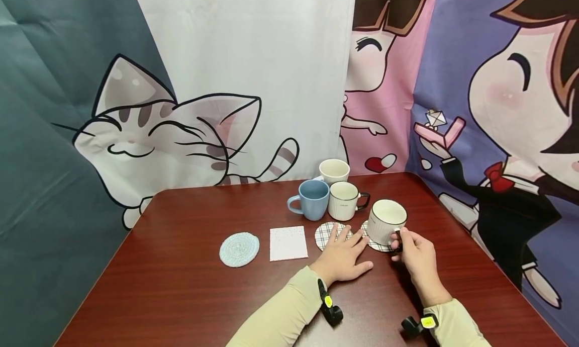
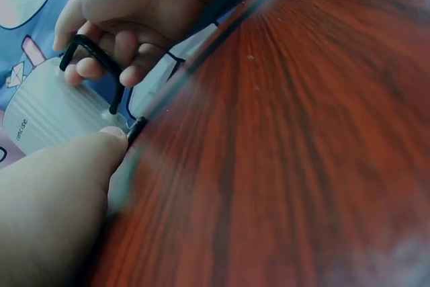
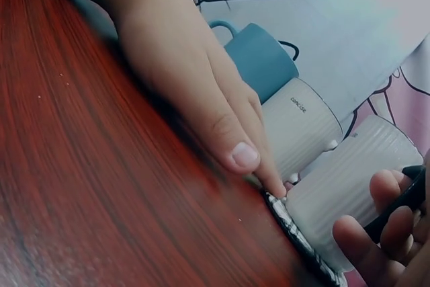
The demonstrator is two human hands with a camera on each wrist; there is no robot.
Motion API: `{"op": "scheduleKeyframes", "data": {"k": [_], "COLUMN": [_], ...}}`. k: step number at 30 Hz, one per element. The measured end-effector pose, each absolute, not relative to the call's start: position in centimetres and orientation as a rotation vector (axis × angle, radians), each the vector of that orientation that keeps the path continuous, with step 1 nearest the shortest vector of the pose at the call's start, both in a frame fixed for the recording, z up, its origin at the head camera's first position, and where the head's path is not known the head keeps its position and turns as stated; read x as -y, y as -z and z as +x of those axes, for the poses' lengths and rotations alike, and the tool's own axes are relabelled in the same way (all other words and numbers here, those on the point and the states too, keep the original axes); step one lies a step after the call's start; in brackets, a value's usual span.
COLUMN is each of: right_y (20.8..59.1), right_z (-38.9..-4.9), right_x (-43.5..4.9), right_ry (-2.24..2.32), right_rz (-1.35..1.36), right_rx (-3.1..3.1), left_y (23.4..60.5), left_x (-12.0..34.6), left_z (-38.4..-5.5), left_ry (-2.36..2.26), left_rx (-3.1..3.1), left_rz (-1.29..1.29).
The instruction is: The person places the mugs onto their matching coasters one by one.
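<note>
A ribbed white mug with a dark rim and black handle stands on a round checked coaster. My right hand grips that handle, fingers curled round it. Palm down and fingers spread, my left hand lies left of the mug. Its fingers partly cover a second round checked coaster. In the right wrist view, one left fingertip touches the edge of the coaster beneath the mug.
Behind the coasters stand a blue mug, another ribbed white mug with a black handle, and a cream mug. A white square coaster and a pale blue round woven coaster lie left on the brown table.
</note>
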State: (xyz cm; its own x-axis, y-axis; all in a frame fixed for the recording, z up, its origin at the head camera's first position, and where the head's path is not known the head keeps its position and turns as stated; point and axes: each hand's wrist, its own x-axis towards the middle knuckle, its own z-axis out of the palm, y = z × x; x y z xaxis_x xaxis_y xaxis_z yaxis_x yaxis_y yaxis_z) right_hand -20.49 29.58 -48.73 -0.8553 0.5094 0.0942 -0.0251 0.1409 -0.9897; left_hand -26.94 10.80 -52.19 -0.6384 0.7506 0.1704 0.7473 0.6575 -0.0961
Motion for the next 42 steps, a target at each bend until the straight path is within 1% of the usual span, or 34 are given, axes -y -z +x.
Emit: {"op": "scheduleKeyframes", "data": {"k": [7,16,24,30,42], "right_y": [48.8,48.6,48.5,48.5,48.9], "right_z": [-20.4,-20.2,-20.3,-20.3,-20.4], "right_x": [-29.9,-30.7,-31.2,-31.3,-31.7], "right_ry": [-1.716,-1.391,-1.387,-1.338,-1.283], "right_rz": [-0.518,-0.563,-0.563,-0.601,-0.581], "right_rx": [1.959,2.045,2.009,2.041,2.064], "left_y": [51.8,51.2,51.5,51.6,52.2], "left_x": [-10.2,-8.3,-4.7,-1.9,0.4], "left_z": [-27.2,-27.4,-28.4,-28.6,-29.0], "left_ry": [0.122,0.208,0.189,0.194,0.191], "left_rx": [2.537,2.370,2.357,2.383,2.456], "left_rz": [-1.263,-1.342,-1.278,-1.237,-1.189]}}
